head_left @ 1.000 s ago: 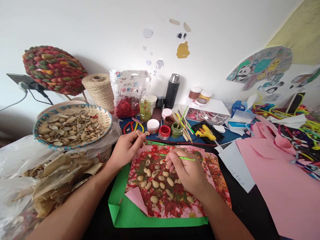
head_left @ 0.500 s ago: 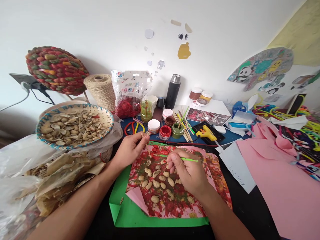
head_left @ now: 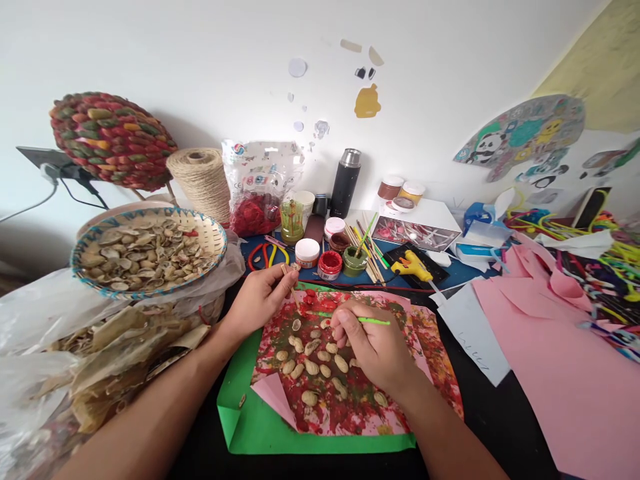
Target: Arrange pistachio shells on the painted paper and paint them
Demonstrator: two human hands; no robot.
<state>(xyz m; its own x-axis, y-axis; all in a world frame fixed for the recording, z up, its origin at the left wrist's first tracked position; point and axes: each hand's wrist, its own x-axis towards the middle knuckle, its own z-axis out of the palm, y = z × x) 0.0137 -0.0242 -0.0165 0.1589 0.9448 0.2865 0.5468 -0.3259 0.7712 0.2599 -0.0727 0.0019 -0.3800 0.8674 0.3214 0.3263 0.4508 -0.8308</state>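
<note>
My left hand (head_left: pixel 261 297) is closed in a pinch on a thin wooden stick (head_left: pixel 297 301), which slants down toward the paint-smeared pink paper (head_left: pixel 350 417). My right hand (head_left: pixel 370 340) grips a green paintbrush (head_left: pixel 376 321) lying nearly level, its tip pointing left toward the stick's lower end. Red-painted pieces (head_left: pixel 310 295) lie at the paper's far edge. Below the hands, several unpainted peanuts (head_left: pixel 312 367) are scattered, with a half shell (head_left: pixel 297 325) near the stick. Beneath the paper is a green sheet (head_left: pixel 240 427).
Beyond the paper stand open jars of red paint (head_left: pixel 330 265) and green paint (head_left: pixel 355 261). A yellow glue gun (head_left: pixel 413 266) lies to their right. On the left is a basket (head_left: pixel 80 270) of shells; pink sheets (head_left: pixel 555 373) cover the right.
The paintbrush has shifted slightly left, with its tip nearer the stick. My left hand stays almost where it was.
</note>
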